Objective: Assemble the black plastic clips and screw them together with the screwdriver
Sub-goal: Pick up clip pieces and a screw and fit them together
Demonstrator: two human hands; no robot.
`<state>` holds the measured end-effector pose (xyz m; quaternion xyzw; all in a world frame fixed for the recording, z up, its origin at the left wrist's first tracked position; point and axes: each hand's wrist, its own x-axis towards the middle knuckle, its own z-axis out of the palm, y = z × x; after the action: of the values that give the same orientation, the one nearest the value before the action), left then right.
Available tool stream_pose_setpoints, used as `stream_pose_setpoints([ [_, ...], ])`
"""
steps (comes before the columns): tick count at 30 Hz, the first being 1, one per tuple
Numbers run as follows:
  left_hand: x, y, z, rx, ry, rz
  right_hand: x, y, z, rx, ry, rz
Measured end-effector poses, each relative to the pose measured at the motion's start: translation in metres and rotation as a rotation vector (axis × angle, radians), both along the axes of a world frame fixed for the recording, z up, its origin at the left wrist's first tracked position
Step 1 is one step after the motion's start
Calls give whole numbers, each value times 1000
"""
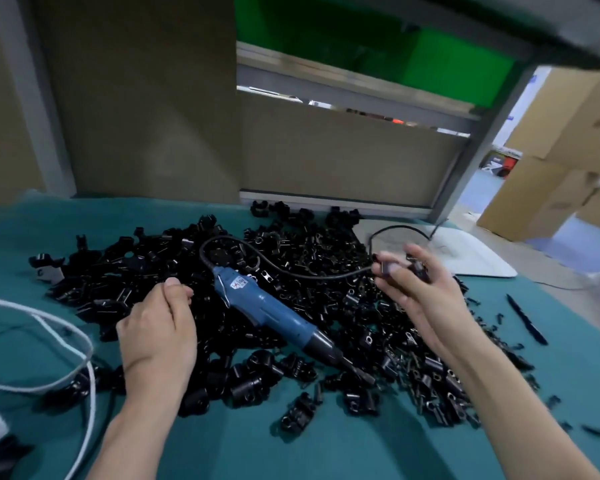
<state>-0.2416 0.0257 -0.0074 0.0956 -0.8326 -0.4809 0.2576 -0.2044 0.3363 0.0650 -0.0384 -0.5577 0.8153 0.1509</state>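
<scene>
A heap of black plastic clips (pixel 326 237) covers the middle of the teal mat (pixel 222 445), with strays scattered toward the lower right. The blue screwdriver (pixel 267 306) lies untouched on top of the heap at frame centre, its bit pointing lower right. Its black cord (pixel 291 270) loops off the rear and passes behind the right hand (pixel 420 296).

That hand hovers at centre right, pinching a small dark clip piece (pixel 383 266) between thumb and fingertips; motion blur smears its shape. The left hand (pixel 160 320), at centre left, shows its back, with its fingers curled under over the heap; whether they hold anything is hidden.

A white cable (pixel 49 323) is cut off at the left edge. A dark pen-shaped thing (pixel 527 320) lies on the mat at the right.
</scene>
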Motion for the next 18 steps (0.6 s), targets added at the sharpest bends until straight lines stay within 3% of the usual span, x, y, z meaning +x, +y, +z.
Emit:
stream_pose_setpoints([
  [4,7,10,-3,-277,55,5,77,19,-43,-119,-83,-77],
  [9,17,20,-3,-429,171,-52,96,27,-74,-154,-86,-70],
  [15,55,79,13,-582,218,-406,97,28,-67,-140,-99,-22],
  [18,61,125,14,-761,116,-563,97,27,-67,-228,-95,3],
])
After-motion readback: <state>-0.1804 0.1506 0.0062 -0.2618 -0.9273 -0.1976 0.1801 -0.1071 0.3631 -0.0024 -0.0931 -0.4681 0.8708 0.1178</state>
